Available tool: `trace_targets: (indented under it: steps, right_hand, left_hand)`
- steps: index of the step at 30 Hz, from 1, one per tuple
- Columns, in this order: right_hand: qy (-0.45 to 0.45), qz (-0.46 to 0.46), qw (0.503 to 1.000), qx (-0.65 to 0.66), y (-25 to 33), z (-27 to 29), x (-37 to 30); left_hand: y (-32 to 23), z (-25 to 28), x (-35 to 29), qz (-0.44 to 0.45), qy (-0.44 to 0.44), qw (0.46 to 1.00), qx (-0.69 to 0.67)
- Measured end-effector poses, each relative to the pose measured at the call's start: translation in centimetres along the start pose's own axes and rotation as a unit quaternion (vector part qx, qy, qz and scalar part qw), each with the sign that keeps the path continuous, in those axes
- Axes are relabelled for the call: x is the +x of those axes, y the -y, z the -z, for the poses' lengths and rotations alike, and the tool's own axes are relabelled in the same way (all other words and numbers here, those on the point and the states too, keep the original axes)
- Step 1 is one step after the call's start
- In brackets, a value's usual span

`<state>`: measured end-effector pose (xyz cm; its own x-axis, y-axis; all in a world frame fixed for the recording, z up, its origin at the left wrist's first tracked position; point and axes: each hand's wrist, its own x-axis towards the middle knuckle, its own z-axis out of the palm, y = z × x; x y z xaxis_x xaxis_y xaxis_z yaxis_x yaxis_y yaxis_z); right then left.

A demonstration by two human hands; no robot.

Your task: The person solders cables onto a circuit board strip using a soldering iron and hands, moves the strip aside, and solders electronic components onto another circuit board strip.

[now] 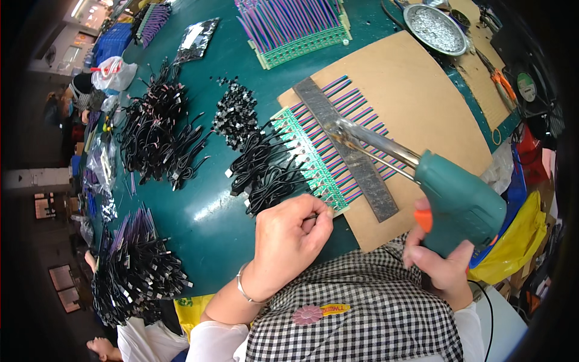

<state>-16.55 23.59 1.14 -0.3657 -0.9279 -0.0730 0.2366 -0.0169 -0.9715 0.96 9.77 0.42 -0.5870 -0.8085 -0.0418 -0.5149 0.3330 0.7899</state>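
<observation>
Head view: a dark cable (311, 218) is pinched by the left hand (291, 230), thumb against forefinger; a soldering gun (461, 202) is gripped by the right hand (442, 260). Just beyond the pinch lies a circuit board (306, 155), its coloured wires (356, 104) crossed by a bar (369, 186). Wires could be scorched by gun drift, the cable misplaced by a loosened pinch.

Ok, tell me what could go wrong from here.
The soldering gun in the right hand reaches over the bar and the wires; if its tip is hot, a dip might scorch their insulation.

The black cables crowd the board; a snag could drag it askew.

The left hand pinches at the board's near end, so a careless swing of the gun might burn it.
</observation>
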Motion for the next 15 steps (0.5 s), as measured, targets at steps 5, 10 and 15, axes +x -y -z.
trace_targets:
  steps: [5,10,15]
  right_hand:
    - [-0.139,-0.093,0.984,0.066,0.5,1.5,-1.8]
    - [-0.123,-0.151,0.979,0.063,1.5,3.2,-4.0]
    - [-0.122,-0.181,0.975,0.037,1.0,3.9,-4.8]
  left_hand:
    - [-0.2,-0.4,0.4,0.008,-0.042,0.998,0.056]
    - [-0.1,-0.5,0.7,0.001,-0.037,0.998,0.047]
    - [0.0,-0.9,0.4,-0.005,-0.057,0.997,0.052]
